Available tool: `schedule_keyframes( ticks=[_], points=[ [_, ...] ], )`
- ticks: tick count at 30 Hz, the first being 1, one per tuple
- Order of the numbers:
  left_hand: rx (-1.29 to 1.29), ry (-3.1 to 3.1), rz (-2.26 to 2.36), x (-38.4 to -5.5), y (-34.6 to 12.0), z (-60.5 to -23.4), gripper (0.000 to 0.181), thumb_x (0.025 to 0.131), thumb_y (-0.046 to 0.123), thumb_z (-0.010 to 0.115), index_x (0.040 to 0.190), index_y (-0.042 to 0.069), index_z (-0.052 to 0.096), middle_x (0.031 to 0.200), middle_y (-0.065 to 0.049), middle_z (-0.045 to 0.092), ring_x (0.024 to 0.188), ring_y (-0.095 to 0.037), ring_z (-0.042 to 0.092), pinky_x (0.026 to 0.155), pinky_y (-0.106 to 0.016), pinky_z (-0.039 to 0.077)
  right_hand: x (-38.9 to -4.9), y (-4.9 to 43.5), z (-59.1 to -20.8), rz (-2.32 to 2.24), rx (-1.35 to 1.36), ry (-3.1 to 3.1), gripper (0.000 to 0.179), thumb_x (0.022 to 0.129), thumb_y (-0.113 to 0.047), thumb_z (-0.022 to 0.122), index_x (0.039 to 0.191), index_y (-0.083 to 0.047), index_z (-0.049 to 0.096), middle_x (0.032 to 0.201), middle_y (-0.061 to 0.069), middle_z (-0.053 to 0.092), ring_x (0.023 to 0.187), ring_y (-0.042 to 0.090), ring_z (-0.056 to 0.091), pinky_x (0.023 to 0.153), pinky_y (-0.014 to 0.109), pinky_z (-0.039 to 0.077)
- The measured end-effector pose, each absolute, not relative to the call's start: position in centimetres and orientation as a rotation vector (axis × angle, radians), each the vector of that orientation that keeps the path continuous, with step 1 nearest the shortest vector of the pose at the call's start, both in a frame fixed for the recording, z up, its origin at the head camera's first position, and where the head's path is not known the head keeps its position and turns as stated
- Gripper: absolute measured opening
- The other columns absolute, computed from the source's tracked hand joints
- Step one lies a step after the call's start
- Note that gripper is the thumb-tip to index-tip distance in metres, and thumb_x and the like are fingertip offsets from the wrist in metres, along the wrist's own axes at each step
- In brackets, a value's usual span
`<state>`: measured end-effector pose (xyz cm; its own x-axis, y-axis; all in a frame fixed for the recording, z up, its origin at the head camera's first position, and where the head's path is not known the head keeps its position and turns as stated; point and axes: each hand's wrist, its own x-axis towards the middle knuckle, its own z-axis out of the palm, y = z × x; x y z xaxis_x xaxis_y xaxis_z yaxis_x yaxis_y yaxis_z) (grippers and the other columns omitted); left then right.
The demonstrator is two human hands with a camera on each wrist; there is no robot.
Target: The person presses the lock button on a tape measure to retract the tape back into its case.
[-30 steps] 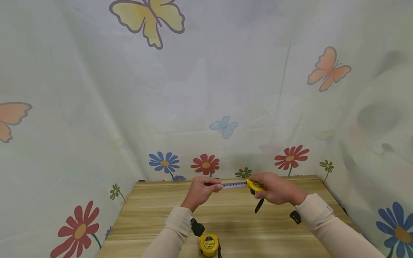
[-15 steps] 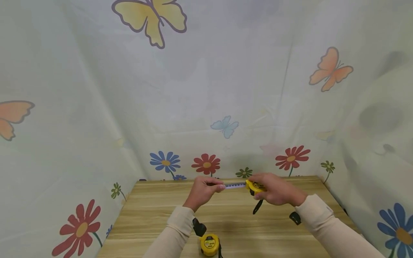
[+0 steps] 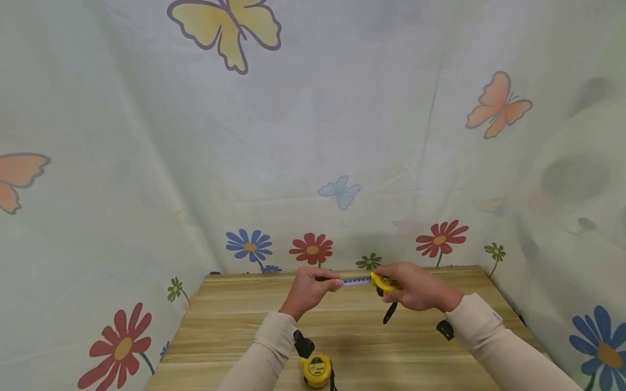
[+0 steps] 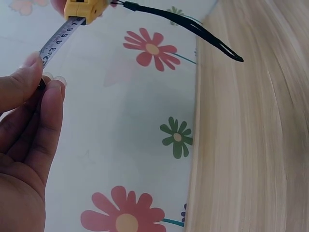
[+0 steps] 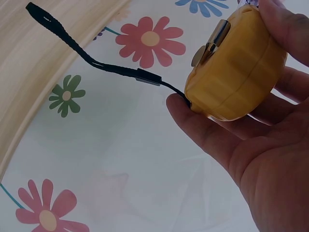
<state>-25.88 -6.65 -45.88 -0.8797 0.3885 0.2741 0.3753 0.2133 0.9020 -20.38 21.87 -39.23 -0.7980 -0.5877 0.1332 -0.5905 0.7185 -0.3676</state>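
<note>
My right hand (image 3: 420, 287) grips the yellow case of a tape measure (image 5: 239, 67), its fingers and thumb wrapped round the sides. A black wrist strap (image 5: 111, 68) dangles from the case. Out of its mouth runs a short length of printed blade (image 4: 59, 41), stretched between the two hands. At the blade's end my left hand (image 3: 309, 290) pinches the tip between thumb and fingers; the end hook is mostly hidden there. Both hands are held up over the far part of the table. A second yellow tape measure (image 3: 317, 371) lies on the table near the left forearm.
The wood-grain table (image 3: 381, 353) reaches back to a pale curtain (image 3: 303, 136) printed with flowers and butterflies, which also hangs at both sides. Dark camera mounts (image 3: 304, 344) sit at both wrists. The second tape measure's black strap lies beside it.
The left hand has shifted slightly right, and the visible blade between the hands has become a little shorter. The right hand with the tape measure has moved barely left.
</note>
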Motion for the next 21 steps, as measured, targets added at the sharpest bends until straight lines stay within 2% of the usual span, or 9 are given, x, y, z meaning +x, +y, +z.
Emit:
schedule_keyframes(
  ticks=[12, 21],
  points=[
    [0.799, 2.429, 1.813, -25.9, -6.42, -46.01, 0.01, 0.095, 0.02, 0.078, 0.101, 0.016, 0.085, 0.104, -0.007, 0.081, 0.089, -0.015, 0.077, 0.082, -0.026, 0.061, -20.61, 21.73, -39.19, 0.64, 1.035, -2.919, 0.05, 0.096, -0.022, 0.076, 0.139, 0.0, 0.062, 0.12, 0.004, 0.071, 0.094, 0.009, 0.06, 0.084, 0.033, 0.056],
    [0.813, 2.435, 1.811, -25.93, -6.15, -46.15, 0.01, 0.094, 0.021, 0.079, 0.1, 0.015, 0.085, 0.101, -0.008, 0.081, 0.087, -0.015, 0.076, 0.081, -0.025, 0.061, -20.5, 21.22, -39.12, 0.648, 1.022, -2.938, 0.051, 0.097, -0.022, 0.075, 0.141, 0.001, 0.061, 0.126, 0.008, 0.071, 0.097, 0.011, 0.062, 0.087, 0.037, 0.058]
  ],
)
